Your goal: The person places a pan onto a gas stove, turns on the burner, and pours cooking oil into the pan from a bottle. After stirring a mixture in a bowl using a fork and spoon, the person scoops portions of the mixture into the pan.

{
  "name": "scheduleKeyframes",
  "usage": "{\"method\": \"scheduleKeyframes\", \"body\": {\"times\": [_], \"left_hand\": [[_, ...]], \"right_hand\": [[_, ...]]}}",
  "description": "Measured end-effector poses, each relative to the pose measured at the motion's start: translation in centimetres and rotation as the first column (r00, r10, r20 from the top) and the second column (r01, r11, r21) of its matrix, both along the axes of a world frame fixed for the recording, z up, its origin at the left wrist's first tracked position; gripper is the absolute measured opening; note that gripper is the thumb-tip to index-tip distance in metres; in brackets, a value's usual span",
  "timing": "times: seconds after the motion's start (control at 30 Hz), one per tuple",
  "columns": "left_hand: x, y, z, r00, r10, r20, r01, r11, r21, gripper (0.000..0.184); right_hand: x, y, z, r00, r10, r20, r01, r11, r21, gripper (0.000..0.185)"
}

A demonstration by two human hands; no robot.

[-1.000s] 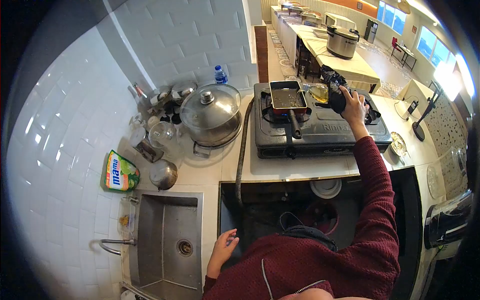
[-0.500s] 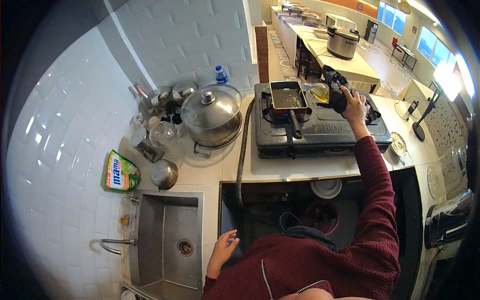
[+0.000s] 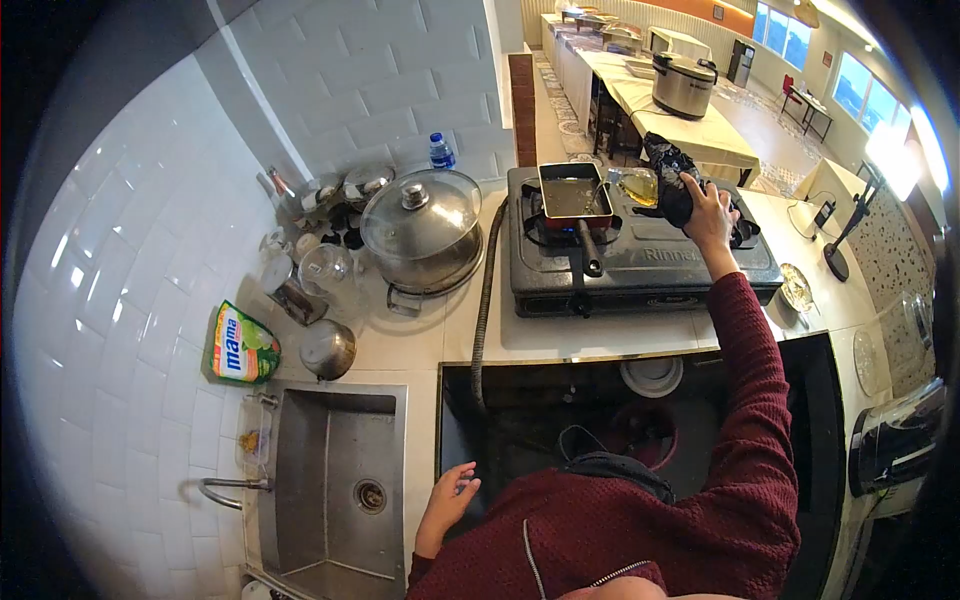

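Note:
My right hand point(image 3: 711, 214) is wrapped round an oil bottle covered in a black plastic bag point(image 3: 674, 185). The bottle is tipped on its side, and its clear neck end with yellow oil point(image 3: 638, 186) points left at the pan's right rim. The small rectangular pan point(image 3: 577, 213), red outside, sits on the left burner of the black gas stove point(image 3: 650, 268), its dark handle toward me. Liquid lies in the pan, and a blue flame glows below. My left hand point(image 3: 447, 508) hangs by the counter edge beside the sink, fingers loosely apart, holding nothing.
Left of the stove stand a large lidded pot point(image 3: 422, 235), a gas hose point(image 3: 486, 300) and a small metal pot point(image 3: 328, 348). The sink point(image 3: 340, 470) is at lower left. A small dish point(image 3: 796, 287) and a black lamp stand point(image 3: 838, 262) are on the right.
The bottle is held in nearly the same tilted pose. More of its clear end with yellow oil shows beside the pan. My left hand has hardly moved.

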State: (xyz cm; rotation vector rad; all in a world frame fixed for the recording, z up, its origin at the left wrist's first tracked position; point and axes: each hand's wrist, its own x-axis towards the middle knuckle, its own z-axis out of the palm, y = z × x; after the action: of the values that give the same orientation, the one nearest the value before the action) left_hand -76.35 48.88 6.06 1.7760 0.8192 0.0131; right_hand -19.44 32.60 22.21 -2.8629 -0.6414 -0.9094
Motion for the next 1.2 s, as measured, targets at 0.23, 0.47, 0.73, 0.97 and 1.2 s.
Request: {"method": "scheduleKeyframes", "body": {"times": [0.23, 0.47, 0.73, 0.97, 1.2], "left_hand": [[-0.5, 0.0, -1.2, 1.0, -0.008, 0.025, 0.008, 1.0, -0.001, 0.041], [-0.3, -0.3, -0.2, 1.0, -0.006, -0.007, 0.006, 1.0, -0.005, 0.04], [-0.4, -0.2, -0.3, 1.0, -0.027, -0.001, 0.027, 0.999, 0.026, 0.04], [-0.5, -0.1, -0.4, 1.0, -0.021, 0.017, 0.021, 1.0, 0.006, 0.039], [-0.3, 0.0, 0.0, 1.0, -0.023, 0.002, 0.023, 1.0, 0.005, 0.04]], "right_hand": [[0.0, -0.1, 0.0, 1.0, -0.009, -0.011, 0.009, 1.0, -0.006, 0.068], [0.1, -0.2, -0.1, 1.0, -0.005, -0.009, 0.005, 1.0, 0.0, 0.07], [-0.2, -0.1, 0.1, 1.0, -0.015, -0.008, 0.014, 1.0, -0.008, 0.066], [-0.2, -0.1, 0.1, 1.0, -0.024, -0.005, 0.024, 1.0, -0.005, 0.067], [-0.9, 0.4, 0.6, 0.997, -0.012, -0.08, 0.018, 0.997, 0.077, 0.066]]}}
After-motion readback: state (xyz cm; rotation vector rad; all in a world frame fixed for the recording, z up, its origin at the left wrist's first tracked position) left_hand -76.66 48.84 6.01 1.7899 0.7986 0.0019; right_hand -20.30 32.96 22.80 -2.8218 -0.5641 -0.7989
